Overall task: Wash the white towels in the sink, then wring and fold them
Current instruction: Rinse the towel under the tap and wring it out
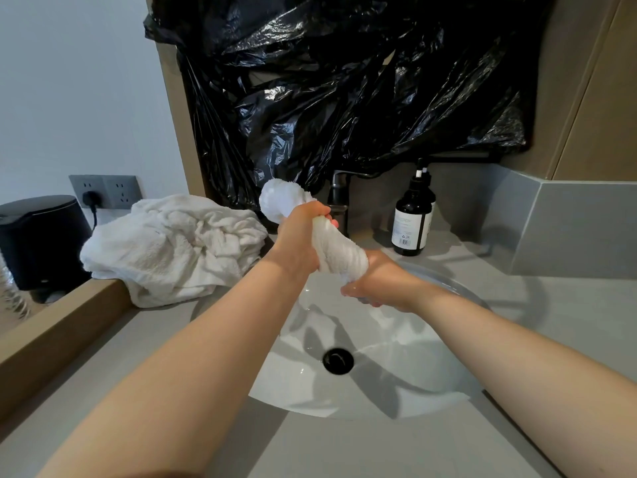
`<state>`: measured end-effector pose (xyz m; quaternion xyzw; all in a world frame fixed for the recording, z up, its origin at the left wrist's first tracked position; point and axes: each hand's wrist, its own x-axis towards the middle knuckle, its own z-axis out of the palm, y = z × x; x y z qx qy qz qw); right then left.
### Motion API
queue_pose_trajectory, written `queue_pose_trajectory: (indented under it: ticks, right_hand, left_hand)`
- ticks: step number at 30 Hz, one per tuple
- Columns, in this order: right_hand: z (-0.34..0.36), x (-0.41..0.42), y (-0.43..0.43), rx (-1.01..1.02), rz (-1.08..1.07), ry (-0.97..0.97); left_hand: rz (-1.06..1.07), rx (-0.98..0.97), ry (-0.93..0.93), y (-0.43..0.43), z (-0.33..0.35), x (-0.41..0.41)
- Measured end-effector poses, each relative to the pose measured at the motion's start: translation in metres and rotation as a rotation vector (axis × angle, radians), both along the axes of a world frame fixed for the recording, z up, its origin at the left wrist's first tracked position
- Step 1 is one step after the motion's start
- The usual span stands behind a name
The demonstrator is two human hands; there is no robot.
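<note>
A twisted white towel [339, 248] is held over the white sink [379, 374]. My left hand [300, 236] grips its upper part, and a bunched end sticks out above my fist. My right hand [375, 284] grips the lower end just above the basin. The towel is wrung into a tight spiral between the two hands. A heap of crumpled white towels [172, 246] lies on the counter left of the sink.
A dark tap [339, 198] stands behind the sink, partly hidden by the towel. Dark pump bottles [412, 219] stand at the back right. Black plastic sheeting [344, 81] covers the wall above. A black bin [41, 236] and a wall socket [103, 191] are at the left.
</note>
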<state>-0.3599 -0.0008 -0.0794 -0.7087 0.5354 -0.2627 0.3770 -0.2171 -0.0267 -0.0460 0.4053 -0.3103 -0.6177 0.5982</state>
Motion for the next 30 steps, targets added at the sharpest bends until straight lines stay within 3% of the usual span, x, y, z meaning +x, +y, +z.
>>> queue_pose_trajectory:
  ticks: [11, 14, 19, 30]
  right_hand:
    - [-0.009, 0.013, 0.003, -0.180, -0.052, 0.059]
    - [-0.013, 0.014, 0.003, -0.245, -0.083, 0.106]
    - [-0.023, 0.011, 0.003, -0.306, -0.124, 0.198]
    - [-0.041, 0.017, -0.005, -0.421, -0.111, 0.591]
  left_hand:
    - [0.132, 0.129, -0.098, 0.009, 0.002, -0.002]
    - [0.121, 0.106, -0.074, 0.015, 0.005, -0.009]
    - [0.316, 0.014, -0.083, 0.019, 0.001, -0.017]
    - [0.463, 0.047, -0.103, 0.009, -0.029, -0.018]
